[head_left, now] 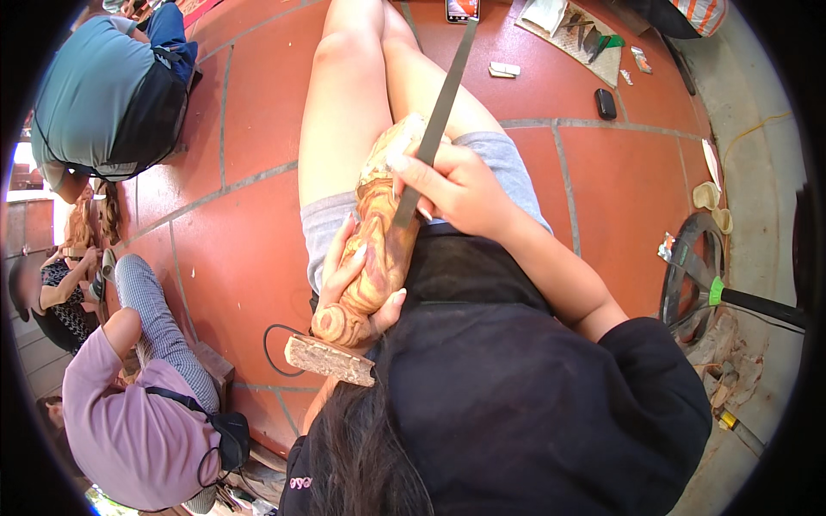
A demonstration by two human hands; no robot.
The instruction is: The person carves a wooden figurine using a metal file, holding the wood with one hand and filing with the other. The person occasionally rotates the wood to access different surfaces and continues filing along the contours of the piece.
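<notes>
A carved figure of striped brown wood (376,258) lies lengthwise along my lap. My left hand (341,273) is wrapped round its lower part, with fingertips showing on both sides. My right hand (460,191) grips a long flat metal file (447,99), its thumb laid along the blade. The file's near end rests against the carving's side, while its far end points up and away past my knees. Close to the carving's near end sits a rough-faced wooden block (329,359); whether it joins the carving I cannot tell.
Red floor tiles surround my legs. Ahead lie a phone (463,10), a mat with tools (575,39), a small white box (504,70) and a black case (606,104). A fan (693,268) stands at right. Seated people (142,421) work on the left.
</notes>
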